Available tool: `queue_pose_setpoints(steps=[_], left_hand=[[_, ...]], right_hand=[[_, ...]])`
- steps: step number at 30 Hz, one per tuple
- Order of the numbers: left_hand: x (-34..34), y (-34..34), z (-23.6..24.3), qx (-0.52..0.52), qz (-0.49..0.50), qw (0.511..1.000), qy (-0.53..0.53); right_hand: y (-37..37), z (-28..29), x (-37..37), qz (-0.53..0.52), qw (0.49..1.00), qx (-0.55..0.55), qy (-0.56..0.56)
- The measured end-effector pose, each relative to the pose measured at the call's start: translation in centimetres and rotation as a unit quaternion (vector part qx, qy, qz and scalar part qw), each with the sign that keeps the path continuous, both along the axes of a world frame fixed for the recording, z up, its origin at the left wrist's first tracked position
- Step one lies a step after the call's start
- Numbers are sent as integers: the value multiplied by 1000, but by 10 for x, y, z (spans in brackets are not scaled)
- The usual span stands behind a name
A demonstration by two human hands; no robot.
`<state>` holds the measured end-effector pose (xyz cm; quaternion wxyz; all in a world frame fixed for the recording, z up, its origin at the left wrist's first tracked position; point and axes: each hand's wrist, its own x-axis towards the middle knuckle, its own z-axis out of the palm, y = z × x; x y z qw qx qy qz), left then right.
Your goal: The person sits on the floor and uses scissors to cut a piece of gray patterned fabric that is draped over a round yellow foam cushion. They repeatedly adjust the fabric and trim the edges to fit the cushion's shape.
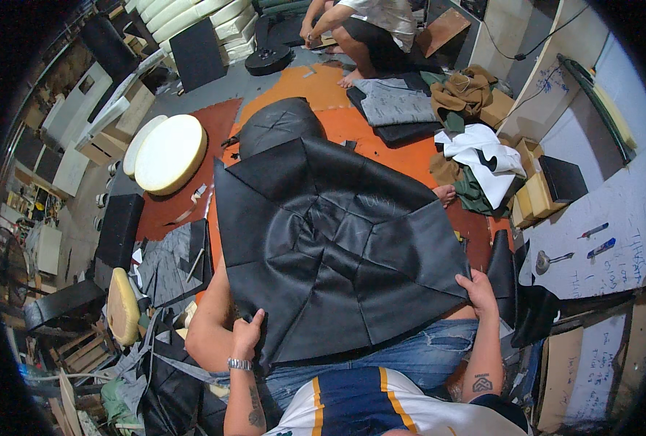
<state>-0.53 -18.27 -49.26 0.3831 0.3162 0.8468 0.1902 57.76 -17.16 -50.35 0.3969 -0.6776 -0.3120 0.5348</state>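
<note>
A large sheet of black upholstery leather [403,254], sewn from several panels with seams running in toward a puckered middle, spreads over my lap and bent legs. My left hand [247,336] is closed on its near left edge, thumb on top. At the right corner, my right hand [478,291] grips the edge between thumb and fingers. Faint pale marks show on the leather's far part. Just beyond it sits a rounded dark grey cushion-like piece [278,125] with crossing seams. The leather hides most of my legs; one bare foot [445,195] shows beside its right edge.
Round cream foam discs [170,154] lie at the left. Folded grey fabric [396,102] and heaped white and brown cloth [483,156] stand right. A white board [592,247] holds pens and a metal tool. Another person [370,36] crouches at the back.
</note>
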Motion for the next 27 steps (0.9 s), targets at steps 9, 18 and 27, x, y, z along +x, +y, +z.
queue_pose_setpoints(steps=[9,18,27], left_hand=[[20,7,41,65,48,983,-164],[-14,27,188,393,136,899,138],[-102,-57,295,502,475,703,167]], right_hand=[[6,15,-16,14,995,4,-95],[59,17,-77,82,996,41,-6],[146,-50,30,82,880,-153,-442]])
